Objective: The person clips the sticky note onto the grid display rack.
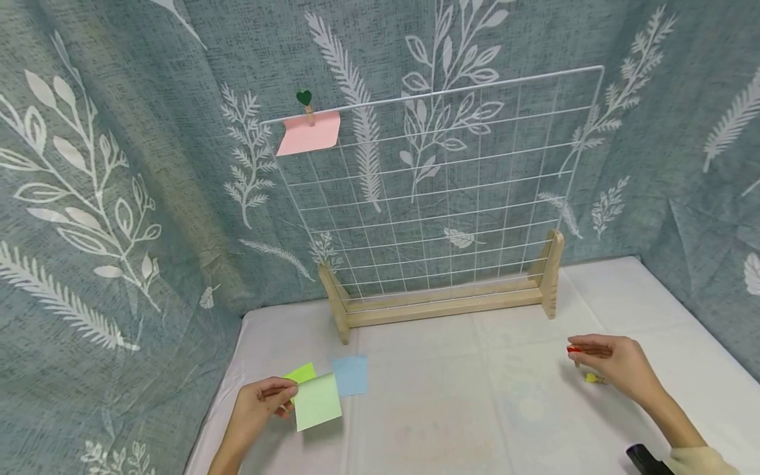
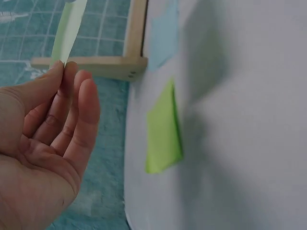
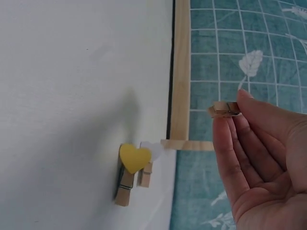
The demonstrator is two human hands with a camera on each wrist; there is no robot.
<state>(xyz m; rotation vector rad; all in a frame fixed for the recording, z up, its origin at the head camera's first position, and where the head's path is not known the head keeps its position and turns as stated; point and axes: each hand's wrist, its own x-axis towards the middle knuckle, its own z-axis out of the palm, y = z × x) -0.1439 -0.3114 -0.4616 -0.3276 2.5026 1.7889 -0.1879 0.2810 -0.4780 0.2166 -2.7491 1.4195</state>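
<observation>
While left hand [image 1: 256,404] pinches note [image 1: 318,402], right hand [image 1: 619,364] pinches clothespin [image 3: 222,109].

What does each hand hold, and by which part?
The left hand pinches the pale green note near its upper-left corner (head view); the right hand pinches a clothespin, apparently near its red end.

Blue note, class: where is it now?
In the head view, the blue note lies on the table left of centre, in front of the rack's left foot and right of the pale green note held by the left hand.
</observation>
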